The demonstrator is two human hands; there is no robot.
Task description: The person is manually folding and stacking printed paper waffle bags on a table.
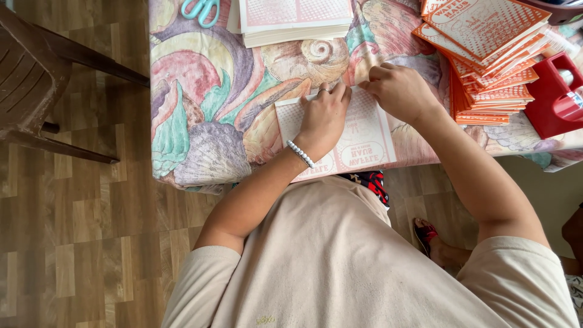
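Note:
A flat white paper bag point(364, 143) with a pale red checked print lies at the near edge of the table. My left hand point(323, 115) presses down on its middle, fingers curled at the top edge; a bead bracelet circles the wrist. My right hand point(398, 91) pinches the bag's top right corner, fingers closed on the paper fold.
The table wears a shell-patterned cloth point(212, 109). A fanned stack of orange printed bags point(492, 61) sits at the right, a red tape dispenser point(555, 97) beside it. A pile of white bags point(294, 21) and teal scissors point(201, 11) lie at the far edge. A brown chair point(36, 73) stands left.

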